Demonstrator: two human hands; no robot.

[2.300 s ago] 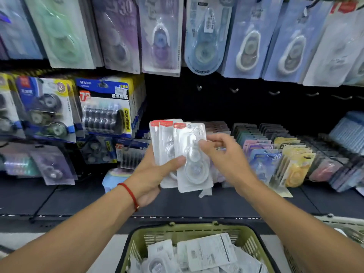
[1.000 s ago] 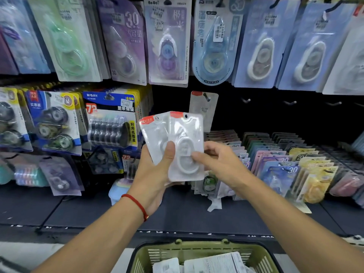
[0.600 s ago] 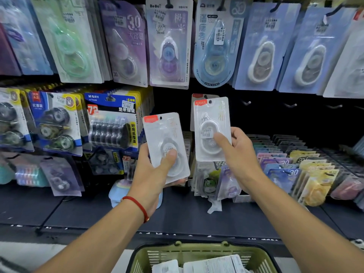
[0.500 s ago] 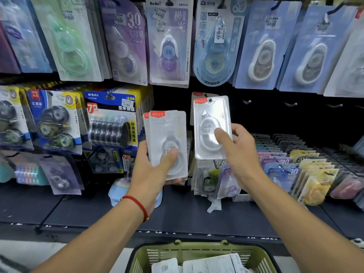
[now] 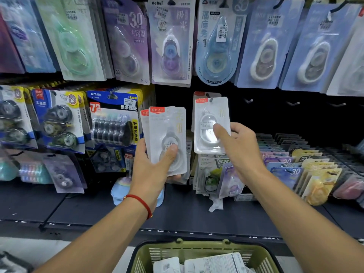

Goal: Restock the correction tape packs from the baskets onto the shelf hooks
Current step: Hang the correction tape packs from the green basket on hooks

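Note:
My left hand (image 5: 155, 166) grips a small stack of clear correction tape packs (image 5: 167, 133) with red corner labels, thumb pressed on the front one. My right hand (image 5: 236, 146) holds a single clear pack (image 5: 210, 119) by its lower part. That pack's top hole sits on a shelf hook (image 5: 211, 99), in front of another matching pack hanging there. A green basket (image 5: 197, 251) at the bottom edge holds more packs, backs up.
Larger tape packs hang in a row above (image 5: 169, 46). To the right are several bare hooks (image 5: 293, 103) on the dark back panel. Blue and yellow multipacks (image 5: 114, 123) hang left. Rows of coloured packs (image 5: 291, 164) stand on the shelf at right.
My right hand took one pack off the stack in my left hand and lifted it up and right onto the hook. My left hand stayed put with the stack.

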